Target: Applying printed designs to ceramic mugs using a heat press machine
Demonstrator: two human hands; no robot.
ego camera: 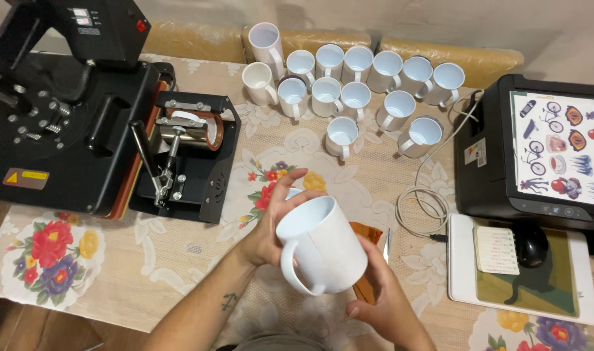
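I hold a plain white mug tilted over the table, its handle toward me at the lower left. My left hand cups the far side near the rim, fingers curled over the top. From below, my right hand supports the base. Behind the mug, an orange-brown strip lies on the flowered tablecloth; the mug and my right hand partly hide it.
A black heat press with a mug-press attachment stands at the left. Several white mugs cluster at the back. At the right are a printer with a printed picture sheet, a coiled white cable, a black mouse and a notepad.
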